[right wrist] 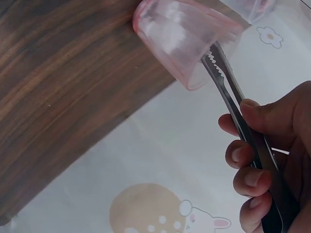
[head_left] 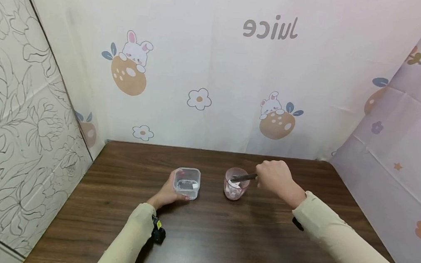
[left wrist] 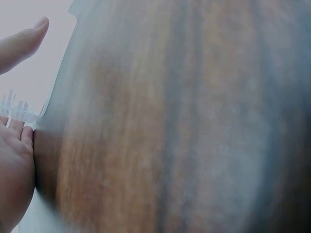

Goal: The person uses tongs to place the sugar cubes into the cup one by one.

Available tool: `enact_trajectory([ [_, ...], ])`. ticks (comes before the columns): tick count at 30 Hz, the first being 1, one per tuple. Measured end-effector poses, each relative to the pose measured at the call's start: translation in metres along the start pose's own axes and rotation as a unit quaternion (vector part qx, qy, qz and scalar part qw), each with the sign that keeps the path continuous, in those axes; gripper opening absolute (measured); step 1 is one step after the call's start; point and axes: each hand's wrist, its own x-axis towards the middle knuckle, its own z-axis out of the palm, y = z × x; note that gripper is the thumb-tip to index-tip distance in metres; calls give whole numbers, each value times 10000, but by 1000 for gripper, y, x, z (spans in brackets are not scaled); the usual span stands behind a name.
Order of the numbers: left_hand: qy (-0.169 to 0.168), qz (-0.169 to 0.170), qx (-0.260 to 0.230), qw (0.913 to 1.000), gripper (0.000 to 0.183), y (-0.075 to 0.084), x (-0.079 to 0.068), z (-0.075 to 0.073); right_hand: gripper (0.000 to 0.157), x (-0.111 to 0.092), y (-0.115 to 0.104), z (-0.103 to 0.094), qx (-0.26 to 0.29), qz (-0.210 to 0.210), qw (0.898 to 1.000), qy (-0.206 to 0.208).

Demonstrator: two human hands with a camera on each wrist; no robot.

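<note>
My left hand (head_left: 166, 192) grips a clear square plastic container (head_left: 186, 191), with fingers along its far left side and thumb at the near side. One small white piece (head_left: 195, 185) shows inside the container. In the left wrist view, that hand (left wrist: 14, 170) and the container show only at the left edge. With curled fingers, my right hand (head_left: 275, 177) holds dark metal tongs (head_left: 245, 177). The serrated tips reach into the mouth of a pink see-through cup (head_left: 233, 195). White pieces (head_left: 234, 185) lie in the cup. In the right wrist view, the tong tips (right wrist: 214, 57) stand slightly apart.
Both things stand on a dark brown wooden table (head_left: 193, 238), with the cup to the right of the container. A printed cloth wall (head_left: 186, 62) rises at the table's back edge. More printed cloth hangs at the left and right sides.
</note>
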Motion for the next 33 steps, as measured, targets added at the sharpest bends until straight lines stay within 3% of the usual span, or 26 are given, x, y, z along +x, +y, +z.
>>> enact_trajectory([
  [5, 109, 68, 131, 9998, 106, -23, 7, -1, 46, 5, 1, -11, 40, -26, 9997, 232],
  [13, 123, 501, 284, 9983, 102, -29, 4, -2, 47, 17, -5, -22, 159, 33, 9997, 206],
  [21, 121, 21, 58, 9999, 107, -25, 5, 1, 41, 31, -24, -25, 222, -253, 9987, 372],
  [27, 135, -75, 213, 9997, 108, -24, 5, 2, 44, 44, -43, -26, 215, -456, 9980, 384],
  [33, 158, -78, 181, 9997, 107, -24, 4, 2, 32, 60, -64, -22, 121, -708, 9962, 486],
])
